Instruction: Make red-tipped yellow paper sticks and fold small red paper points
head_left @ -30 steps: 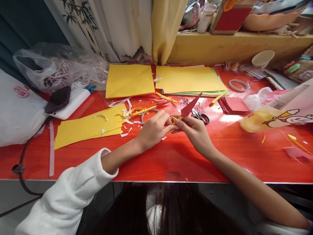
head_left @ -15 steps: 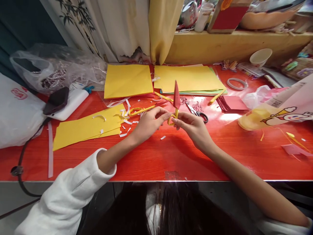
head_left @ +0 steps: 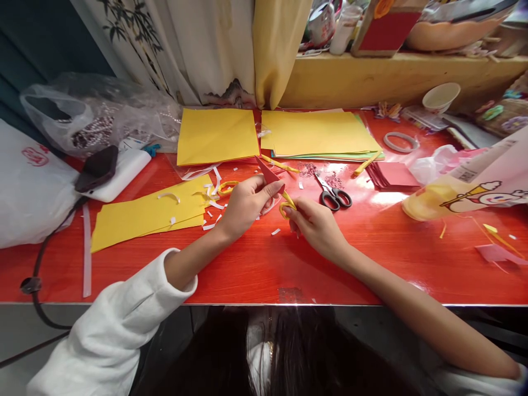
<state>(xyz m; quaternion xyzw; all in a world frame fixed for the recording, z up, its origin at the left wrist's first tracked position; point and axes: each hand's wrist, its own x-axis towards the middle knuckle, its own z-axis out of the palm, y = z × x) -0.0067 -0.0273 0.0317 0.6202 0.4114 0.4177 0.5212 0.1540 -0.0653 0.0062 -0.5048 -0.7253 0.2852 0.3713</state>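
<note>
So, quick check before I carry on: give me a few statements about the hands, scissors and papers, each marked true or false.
1. The left hand pinches the red pointed paper piece. True.
2. The black-handled scissors lie on the red table. True.
3. The right hand is empty. False: the right hand holds the yellow paper loop.
4. The stack of red paper squares lies right of the black-handled scissors. True.
5. The black phone lies on the red paper squares. False: the black phone rests on a white object at the left.
</note>
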